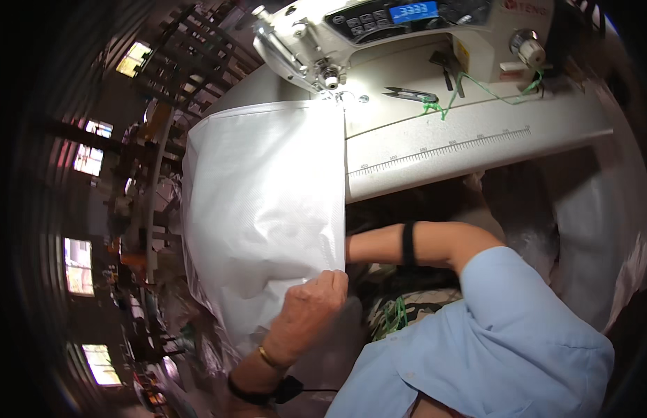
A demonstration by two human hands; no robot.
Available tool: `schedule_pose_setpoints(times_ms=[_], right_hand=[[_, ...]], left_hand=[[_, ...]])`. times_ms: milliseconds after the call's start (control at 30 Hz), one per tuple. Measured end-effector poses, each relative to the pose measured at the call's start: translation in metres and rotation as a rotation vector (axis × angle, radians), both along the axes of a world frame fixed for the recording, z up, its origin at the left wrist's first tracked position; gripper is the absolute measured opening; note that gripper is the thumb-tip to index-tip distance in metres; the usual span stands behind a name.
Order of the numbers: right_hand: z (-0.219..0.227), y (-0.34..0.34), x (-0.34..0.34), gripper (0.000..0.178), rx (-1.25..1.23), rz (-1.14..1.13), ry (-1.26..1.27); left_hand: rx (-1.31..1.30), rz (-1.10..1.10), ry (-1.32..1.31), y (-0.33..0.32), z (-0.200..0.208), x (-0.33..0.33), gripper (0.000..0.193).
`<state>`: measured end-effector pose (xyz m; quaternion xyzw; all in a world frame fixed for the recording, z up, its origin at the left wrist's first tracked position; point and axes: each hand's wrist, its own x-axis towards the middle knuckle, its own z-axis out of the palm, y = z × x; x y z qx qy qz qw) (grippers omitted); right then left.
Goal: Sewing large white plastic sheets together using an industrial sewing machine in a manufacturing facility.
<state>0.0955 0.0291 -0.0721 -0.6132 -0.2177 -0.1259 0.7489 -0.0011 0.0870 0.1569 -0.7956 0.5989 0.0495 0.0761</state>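
Note:
A large white woven plastic sheet [264, 174] hangs over the front of the sewing machine table. Its upper right corner lies under the needle area of the sewing machine [330, 76]. My left hand [314, 303] is closed on the sheet's right edge, low down, with the fingers pinched together. From the right, my right forearm [379, 244] reaches behind that same edge. The sheet hides my right hand, so its fingers do not show.
Thread snips [411, 95] lie on the machine bed right of the needle, near a dark tool [447, 70] and loose green thread [445, 111]. A printed ruler scale [442, 148] runs along the table's front edge. More green thread [389, 317] hangs below, by my body.

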Motion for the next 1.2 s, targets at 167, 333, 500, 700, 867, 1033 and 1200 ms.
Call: schedule_pose_setpoints(times_ms=[167, 333, 500, 700, 867, 1033, 1200], right_hand=[[0.063, -0.121, -0.067, 0.03, -0.984, 0.364, 0.014], [0.168, -0.204, -0.06, 0.018, -1.265, -0.036, -0.168], [0.167, -0.236, -0.019, 0.023, -1.393, -0.209, -0.269], [0.163, -0.252, 0.005, 0.024, -1.364, -0.155, -0.243], [0.169, -0.255, 0.011, 0.021, -1.329, -0.097, -0.166], [0.172, -0.259, 0.017, 0.011, -1.388, -0.08, -0.114], [0.177, -0.253, 0.024, 0.006, -1.428, -0.06, -0.07]], left_hand=[[-0.214, 0.189, -0.048, 0.024, -0.073, -0.007, 0.01], [-0.439, 0.297, -0.06, 0.02, -0.084, -0.013, 0.011], [-0.507, 0.495, 0.091, 0.018, -0.079, -0.022, 0.011], [-0.563, 0.538, 0.144, 0.02, -0.069, -0.033, 0.029], [-0.615, 0.549, 0.167, 0.02, -0.059, -0.043, 0.047], [-0.588, 0.524, 0.236, 0.023, -0.057, -0.044, 0.057], [-0.717, 0.5, 0.263, 0.024, -0.068, -0.042, 0.062]])
